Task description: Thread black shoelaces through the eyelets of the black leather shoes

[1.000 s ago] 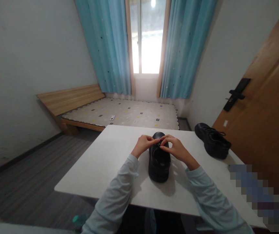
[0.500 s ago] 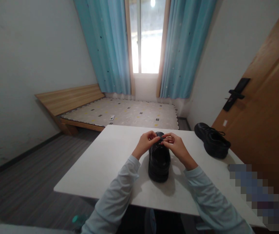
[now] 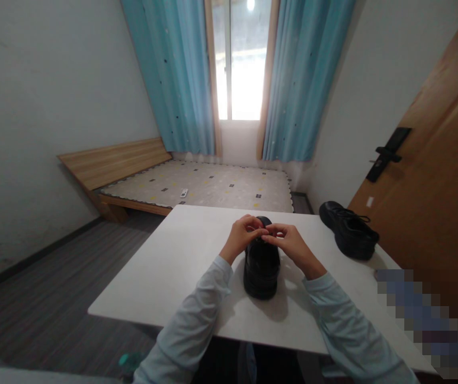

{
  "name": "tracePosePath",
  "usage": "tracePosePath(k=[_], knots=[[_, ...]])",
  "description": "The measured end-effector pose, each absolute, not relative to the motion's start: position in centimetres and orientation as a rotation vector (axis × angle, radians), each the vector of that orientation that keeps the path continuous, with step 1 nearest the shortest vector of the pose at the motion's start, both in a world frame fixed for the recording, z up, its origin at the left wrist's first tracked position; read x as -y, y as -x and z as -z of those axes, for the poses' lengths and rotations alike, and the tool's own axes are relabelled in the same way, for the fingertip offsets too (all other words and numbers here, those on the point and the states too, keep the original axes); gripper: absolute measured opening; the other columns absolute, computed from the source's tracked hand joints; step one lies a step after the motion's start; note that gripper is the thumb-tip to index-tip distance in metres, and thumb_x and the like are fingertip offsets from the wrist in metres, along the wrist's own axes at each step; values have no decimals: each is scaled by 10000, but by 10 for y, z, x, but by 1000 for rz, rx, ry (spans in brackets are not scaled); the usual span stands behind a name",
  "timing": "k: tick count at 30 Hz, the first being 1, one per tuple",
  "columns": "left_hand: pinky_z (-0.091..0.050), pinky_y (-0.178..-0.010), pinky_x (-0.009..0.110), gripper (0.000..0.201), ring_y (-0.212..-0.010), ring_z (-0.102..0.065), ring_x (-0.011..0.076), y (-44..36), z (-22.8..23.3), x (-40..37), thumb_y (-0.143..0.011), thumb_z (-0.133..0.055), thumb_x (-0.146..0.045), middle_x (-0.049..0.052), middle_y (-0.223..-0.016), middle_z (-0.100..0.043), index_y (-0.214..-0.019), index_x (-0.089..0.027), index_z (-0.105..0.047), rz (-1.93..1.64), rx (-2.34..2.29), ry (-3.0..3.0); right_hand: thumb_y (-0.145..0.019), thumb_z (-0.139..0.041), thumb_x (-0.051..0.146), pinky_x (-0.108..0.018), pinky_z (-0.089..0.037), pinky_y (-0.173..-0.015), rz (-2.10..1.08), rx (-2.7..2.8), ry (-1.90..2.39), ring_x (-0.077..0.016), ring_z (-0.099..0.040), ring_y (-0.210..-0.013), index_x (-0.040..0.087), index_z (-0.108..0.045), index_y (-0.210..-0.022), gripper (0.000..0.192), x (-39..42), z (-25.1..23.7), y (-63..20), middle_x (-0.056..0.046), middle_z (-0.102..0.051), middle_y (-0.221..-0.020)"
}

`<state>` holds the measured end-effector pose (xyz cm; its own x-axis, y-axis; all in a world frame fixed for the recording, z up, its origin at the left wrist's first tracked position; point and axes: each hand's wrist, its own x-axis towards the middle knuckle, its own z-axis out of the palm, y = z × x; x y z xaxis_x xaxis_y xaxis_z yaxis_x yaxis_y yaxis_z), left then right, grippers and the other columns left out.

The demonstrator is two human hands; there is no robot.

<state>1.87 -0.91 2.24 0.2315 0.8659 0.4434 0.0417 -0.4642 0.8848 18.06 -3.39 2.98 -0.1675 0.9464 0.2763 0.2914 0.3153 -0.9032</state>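
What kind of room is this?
Most likely a bedroom. A low wooden bed with a patterned mattress stands under a window hung with blue curtains, and a wooden door is on the right.

I find no lettering, label, brand or number that I can read here, neither on the two black shoes nor on the door hardware.
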Motion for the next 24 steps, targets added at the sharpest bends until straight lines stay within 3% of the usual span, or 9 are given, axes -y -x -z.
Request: tracePosePath(k=[8,19,24], knots=[[-449,-521,193,313,-561,-574,79,-19,-25,11,-682,-713,-367,-18,-697,-584,-832,-143,-555,-1181,-822,-1395,-667,-715,417,-273,-402,-592,-934,1553,1054,-153,-559,-640,177,-643,-719,256,32,-28,-181,-8,-634,-667],[-476,-729,273,376,-745,-620,128,-8,-26,13,-572,-805,-301,34,-818,-641,-818,-108,-594,-1017,-699,-1435,-649,-716,432,-282,-433,-645,-995,1394,1015,-158,-578,-661,196,-573,-754,296,33,-29,-180,-2,-627,-666],[-477,-717,280,399,-718,-627,125,-13,-24,12,-549,-815,-292,21,-814,-627,-816,-116,-577,-1047,-732,-1430,-657,-717,389,-275,-410,-649,-1009,1372,997,-147,-572,-660,197,-556,-759,271,33,-29,-179,12,-624,-662]])
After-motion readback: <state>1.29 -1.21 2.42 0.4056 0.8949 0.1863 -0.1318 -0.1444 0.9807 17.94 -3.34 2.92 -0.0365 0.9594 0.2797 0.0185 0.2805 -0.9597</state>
